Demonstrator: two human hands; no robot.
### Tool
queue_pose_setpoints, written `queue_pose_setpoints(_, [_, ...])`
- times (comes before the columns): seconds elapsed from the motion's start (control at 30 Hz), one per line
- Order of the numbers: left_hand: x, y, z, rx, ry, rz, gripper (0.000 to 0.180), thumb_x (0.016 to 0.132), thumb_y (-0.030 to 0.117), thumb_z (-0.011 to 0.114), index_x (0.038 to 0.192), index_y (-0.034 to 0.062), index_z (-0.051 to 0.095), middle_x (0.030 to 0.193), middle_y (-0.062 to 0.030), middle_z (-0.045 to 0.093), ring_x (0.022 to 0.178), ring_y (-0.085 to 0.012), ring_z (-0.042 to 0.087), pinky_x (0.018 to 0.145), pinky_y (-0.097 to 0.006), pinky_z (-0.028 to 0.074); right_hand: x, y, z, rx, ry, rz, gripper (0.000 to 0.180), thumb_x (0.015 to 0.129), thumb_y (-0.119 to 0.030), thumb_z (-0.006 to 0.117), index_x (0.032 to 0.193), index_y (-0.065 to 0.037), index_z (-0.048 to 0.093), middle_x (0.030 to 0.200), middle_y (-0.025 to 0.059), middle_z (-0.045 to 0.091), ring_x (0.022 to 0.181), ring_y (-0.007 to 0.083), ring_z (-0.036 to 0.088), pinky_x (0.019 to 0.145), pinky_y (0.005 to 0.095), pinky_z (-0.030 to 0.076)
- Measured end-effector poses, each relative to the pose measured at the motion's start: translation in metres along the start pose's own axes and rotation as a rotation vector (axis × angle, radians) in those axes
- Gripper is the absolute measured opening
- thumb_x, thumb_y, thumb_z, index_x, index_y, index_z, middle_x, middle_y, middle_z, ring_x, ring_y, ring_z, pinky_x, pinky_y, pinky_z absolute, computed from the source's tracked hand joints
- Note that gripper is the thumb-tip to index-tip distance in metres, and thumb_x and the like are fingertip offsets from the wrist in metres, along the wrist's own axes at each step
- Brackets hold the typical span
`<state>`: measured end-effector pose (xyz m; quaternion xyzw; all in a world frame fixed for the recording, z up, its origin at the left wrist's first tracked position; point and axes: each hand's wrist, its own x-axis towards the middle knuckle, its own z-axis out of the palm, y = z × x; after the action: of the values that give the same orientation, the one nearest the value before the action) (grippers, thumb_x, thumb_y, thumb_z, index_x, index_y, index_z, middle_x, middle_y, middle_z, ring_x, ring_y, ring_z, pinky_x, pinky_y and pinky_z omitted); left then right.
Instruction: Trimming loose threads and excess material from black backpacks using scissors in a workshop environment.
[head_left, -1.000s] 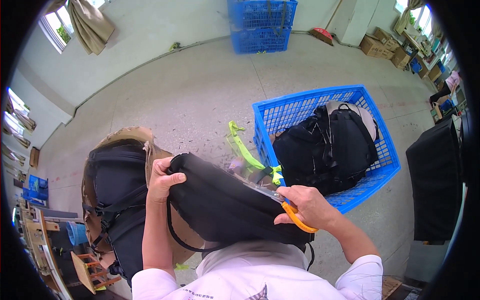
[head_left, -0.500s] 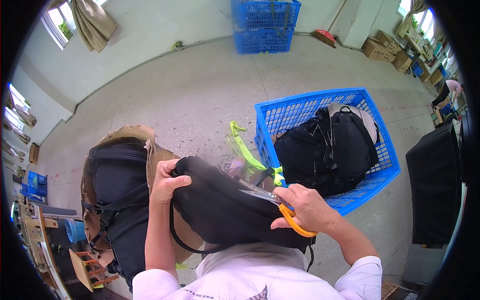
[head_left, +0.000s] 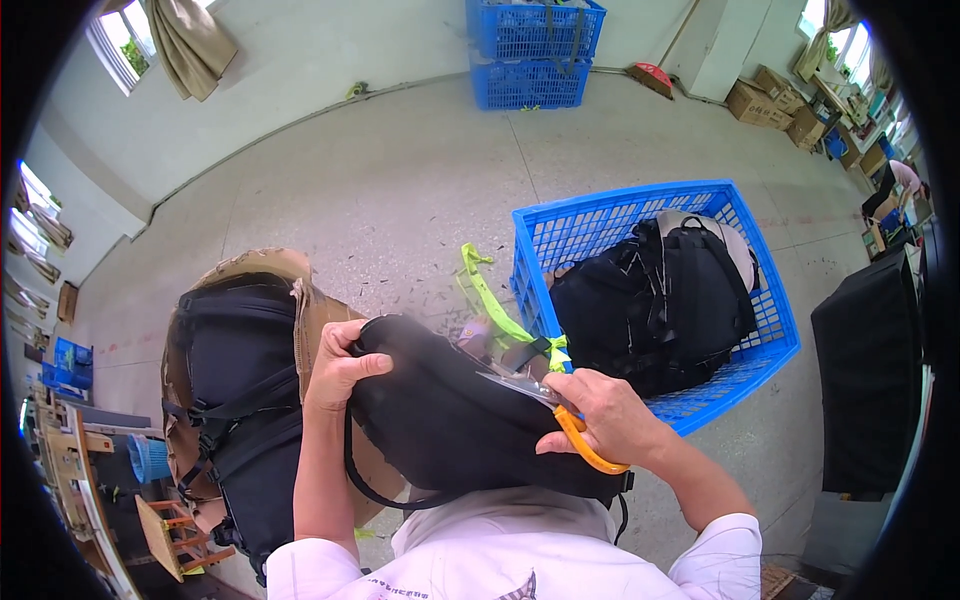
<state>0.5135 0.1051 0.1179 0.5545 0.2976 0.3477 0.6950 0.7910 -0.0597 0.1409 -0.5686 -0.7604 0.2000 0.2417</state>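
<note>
A black fabric backpack (head_left: 440, 420) lies across my lap against my white shirt. My left hand (head_left: 345, 370) is closed on its upper left edge, thumb on top. In my right hand (head_left: 600, 410) is a pair of scissors (head_left: 578, 440) with orange handles, its metal blades pointing left along the backpack's far edge. Whether the blades touch the fabric, I cannot tell. A dark strap loops below my left hand. Just beyond the blades, a bright yellow-green strip (head_left: 490, 300) hangs at the corner of a blue crate (head_left: 640, 200).
More black backpacks fill the crate on the right. To the left, a torn cardboard box (head_left: 300, 300) holds black bags (head_left: 235, 350). A wooden stool (head_left: 165, 535) stands lower left. Stacked blue crates (head_left: 530, 80) and a red dustpan (head_left: 652, 78) are by the far wall. A person (head_left: 905, 185) bends at far right.
My left hand and the bag edge have shifted slightly right. The scissors have moved only a little, and their blades look closer together. The far person's posture differs.
</note>
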Motion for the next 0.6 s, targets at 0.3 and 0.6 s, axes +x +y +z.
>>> queue_pose_setpoints(0.3, [-0.001, 0.000, 0.006, -0.008, -0.026, -0.020, 0.028, 0.062, 0.000, 0.074, 0.090, -0.0020, 0.067, 0.079, -0.0019, 0.066, 0.069, -0.0070, 0.058, 0.066, -0.020, 0.047, 0.004, -0.003, -0.005, 0.095, -0.005, -0.008, 0.054, 0.073, -0.047, 0.069, 0.098, -0.002, 0.053, 0.069, 0.0121, 0.057, 0.062, 0.0277, 0.059, 0.056, 0.0341, 0.048])
queue_pose_setpoints(0.6, [0.002, 0.005, 0.012, 0.033, -0.053, -0.071, 0.028, 0.062, -0.004, 0.070, 0.090, -0.0028, 0.067, 0.079, -0.0011, 0.066, 0.069, -0.0067, 0.058, 0.065, -0.020, 0.047, -0.001, -0.003, -0.003, 0.167, -0.064, 0.068, 0.053, 0.070, -0.043, 0.073, 0.096, -0.001, 0.054, 0.070, 0.0138, 0.055, 0.062, 0.0278, 0.059, 0.057, 0.0338, 0.048])
